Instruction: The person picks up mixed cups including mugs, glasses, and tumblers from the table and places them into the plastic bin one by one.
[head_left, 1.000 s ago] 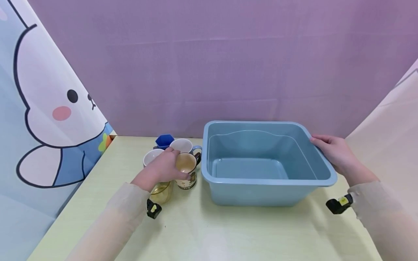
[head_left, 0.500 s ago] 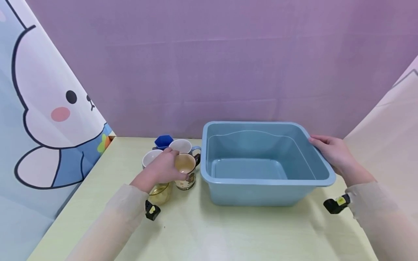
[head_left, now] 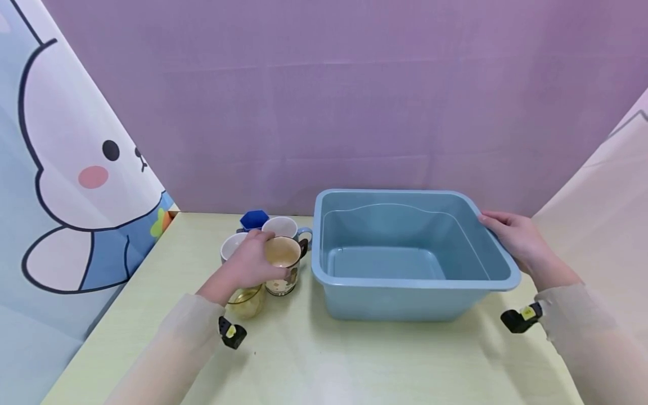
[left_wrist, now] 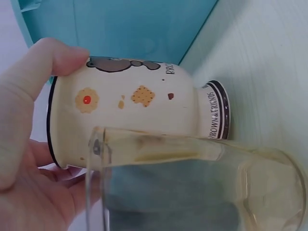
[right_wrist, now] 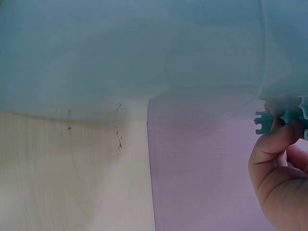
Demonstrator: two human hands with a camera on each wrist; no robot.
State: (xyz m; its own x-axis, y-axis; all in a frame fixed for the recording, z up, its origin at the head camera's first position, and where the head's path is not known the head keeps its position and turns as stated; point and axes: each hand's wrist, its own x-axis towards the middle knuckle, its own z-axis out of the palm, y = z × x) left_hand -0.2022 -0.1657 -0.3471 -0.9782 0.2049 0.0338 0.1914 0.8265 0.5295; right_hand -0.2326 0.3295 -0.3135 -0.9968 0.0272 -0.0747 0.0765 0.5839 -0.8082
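My left hand [head_left: 249,265] grips a cream mug [left_wrist: 144,91] near its dark rim, thumb on the near side and fingers round the far side. Cookie pictures and lettering cover the mug's wall, and its dark handle [head_left: 304,247] points toward the tub. Close by it is a yellowish glass cup [head_left: 246,304], which fills the lower part of the left wrist view. On the right, my right hand [head_left: 518,239] holds the rim of a blue plastic tub [head_left: 395,301], with the thumb on top and curled fingers under the edge.
Behind the held mug stand a white mug with a blue handle [head_left: 280,225] and a dark blue hexagonal cup [head_left: 254,219]. Another white-lined mug [head_left: 232,244] is partly hidden by the left hand. A purple cloth [head_left: 324,101] hangs behind the pale table [head_left: 324,360].
My left hand and the cream mug have shifted slightly left, away from the tub, and the mug looks a little tilted. The right hand keeps its hold on the tub's rim.
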